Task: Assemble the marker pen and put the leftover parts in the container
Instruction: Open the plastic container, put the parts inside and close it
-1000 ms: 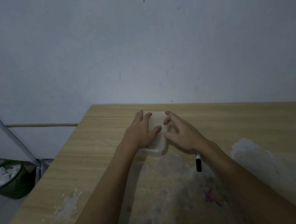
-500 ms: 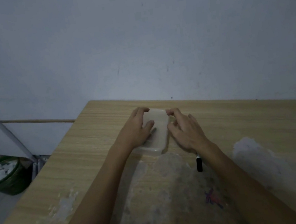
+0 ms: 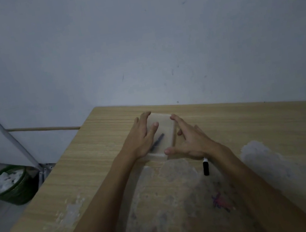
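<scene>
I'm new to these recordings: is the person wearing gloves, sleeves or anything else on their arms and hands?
No. The left hand and right hand are bare, with no gloves, and I see no rings. Both forearms are uncovered as far as the picture shows them; no sleeve, watch or bracelet shows. The light is dim, so small details could be missed.

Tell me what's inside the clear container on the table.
Through the translucent container, one dark, slim pen-like part shows, lying at a slant. The left hand covers the container's left side, so anything beneath it is hidden.
</scene>
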